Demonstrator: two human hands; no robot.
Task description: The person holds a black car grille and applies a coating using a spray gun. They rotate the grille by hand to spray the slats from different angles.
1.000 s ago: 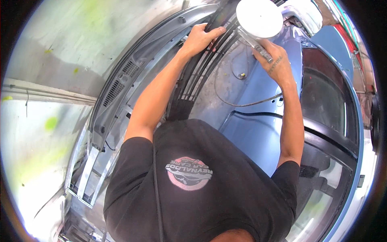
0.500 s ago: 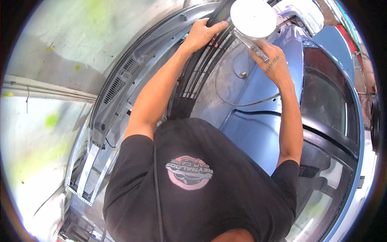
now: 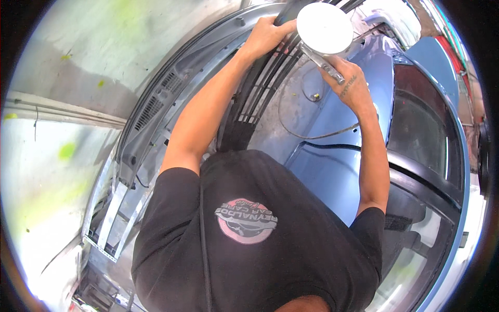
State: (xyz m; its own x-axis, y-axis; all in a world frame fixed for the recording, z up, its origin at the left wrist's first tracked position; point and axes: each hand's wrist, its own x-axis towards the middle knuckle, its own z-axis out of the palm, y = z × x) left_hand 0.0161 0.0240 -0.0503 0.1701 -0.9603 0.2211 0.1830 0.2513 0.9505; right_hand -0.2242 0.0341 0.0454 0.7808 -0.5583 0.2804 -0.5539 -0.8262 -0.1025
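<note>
My right hand (image 3: 351, 86) is closed around the metal handle of a spray gun (image 3: 323, 63). A round white cup (image 3: 324, 28) sits on top of the gun and hides its nozzle. Gripped in my left hand (image 3: 264, 38), thumb over the top, is the edge of a long black slatted grille (image 3: 255, 101). The grille stretches from near my chest toward the far edge, where the cup and my hand partly cover it. The gun is just right of the grille's far part; whether they touch, I cannot tell.
A thin hose (image 3: 322, 137) curves over the concrete floor (image 3: 278, 136) near my right arm. Blue car bodywork (image 3: 332, 177) with dark windows lies close on the right. To the left are a grey vented car panel (image 3: 150, 115), a metal frame (image 3: 110, 221) and a paint-marked wall (image 3: 62, 177).
The spray gun and its white cup have shifted slightly left and nearer. My left hand has moved a little farther away and to the right, still on the grille.
</note>
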